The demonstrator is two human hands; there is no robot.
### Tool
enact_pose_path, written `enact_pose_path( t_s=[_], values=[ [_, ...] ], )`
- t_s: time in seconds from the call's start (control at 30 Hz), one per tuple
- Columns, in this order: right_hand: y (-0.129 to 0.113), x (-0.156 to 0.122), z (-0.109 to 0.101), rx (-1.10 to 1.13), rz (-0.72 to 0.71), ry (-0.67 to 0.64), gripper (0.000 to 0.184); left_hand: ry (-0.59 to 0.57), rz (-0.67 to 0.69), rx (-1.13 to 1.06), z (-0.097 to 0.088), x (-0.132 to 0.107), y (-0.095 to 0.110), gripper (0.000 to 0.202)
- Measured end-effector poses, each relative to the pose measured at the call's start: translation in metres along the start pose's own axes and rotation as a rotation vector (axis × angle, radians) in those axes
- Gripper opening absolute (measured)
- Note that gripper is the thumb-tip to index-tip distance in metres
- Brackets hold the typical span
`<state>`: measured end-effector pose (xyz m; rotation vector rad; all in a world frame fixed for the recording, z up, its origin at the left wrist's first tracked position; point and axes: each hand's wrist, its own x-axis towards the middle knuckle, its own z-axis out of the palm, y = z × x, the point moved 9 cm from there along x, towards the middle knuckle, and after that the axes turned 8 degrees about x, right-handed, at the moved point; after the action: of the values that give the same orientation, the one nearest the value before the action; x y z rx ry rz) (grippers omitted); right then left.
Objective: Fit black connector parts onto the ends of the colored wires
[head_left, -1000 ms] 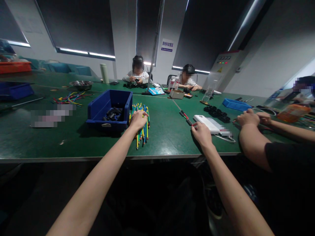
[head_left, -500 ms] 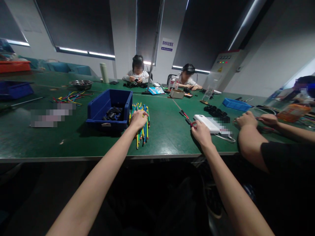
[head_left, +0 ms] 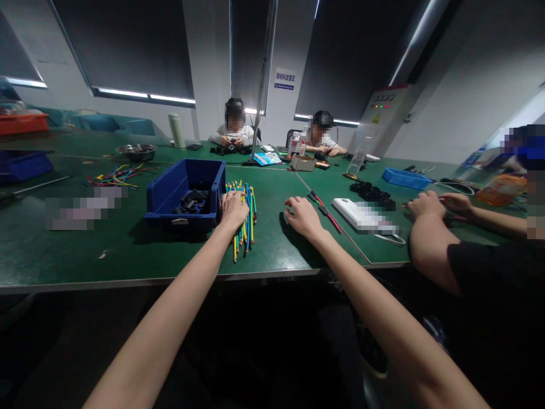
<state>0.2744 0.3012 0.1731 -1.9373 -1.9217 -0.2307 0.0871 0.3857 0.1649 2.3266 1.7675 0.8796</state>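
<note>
Curled over the upper left of a pile of yellow, green and blue cut wires (head_left: 249,224) is my left hand (head_left: 234,210), closed on some of them, its fingertips partly hidden. Right beside it, a blue bin (head_left: 184,223) holds small black parts (head_left: 193,203). My right hand (head_left: 303,217) hovers low over or touches the green table between the pile and two red-and-black wire pieces (head_left: 324,212). Its fingers are bent and apart, with nothing visible in them. The red-and-black pieces lie slantwise along the table seam, just right of that hand.
A white power-bank-like box (head_left: 351,213) with a cable lies to the right, near black parts (head_left: 372,195) and a co-worker's hand (head_left: 427,204). Loose coloured wires (head_left: 119,176) and a metal bowl (head_left: 137,151) are at left. Two people sit across the table (head_left: 272,250).
My right hand has moved left, away from the red-and-black pieces beside the white box. Another piece now shows where it was. My left hand stays at the wire pile; the view has shifted slightly.
</note>
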Motion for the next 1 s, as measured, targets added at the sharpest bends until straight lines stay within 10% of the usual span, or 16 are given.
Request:
enact_pose_path(
  t_s=[0.17, 0.3, 1.0],
  values=[
    [-0.056, 0.044, 0.039, 0.192, -0.02, -0.034, 0.039, -0.073, 0.002, 0.111, 0.014, -0.002, -0.003, 0.041],
    [-0.057, 0.052, 0.065, 0.216, 0.015, -0.106, 0.044, -0.083, 0.038, 0.142, 0.015, -0.003, -0.001, 0.039],
    [-0.044, 0.047, 0.064, 0.499, -0.009, -0.152, 0.044, -0.223, 0.028, 0.175, 0.021, -0.006, 0.001, 0.043]
  ],
)
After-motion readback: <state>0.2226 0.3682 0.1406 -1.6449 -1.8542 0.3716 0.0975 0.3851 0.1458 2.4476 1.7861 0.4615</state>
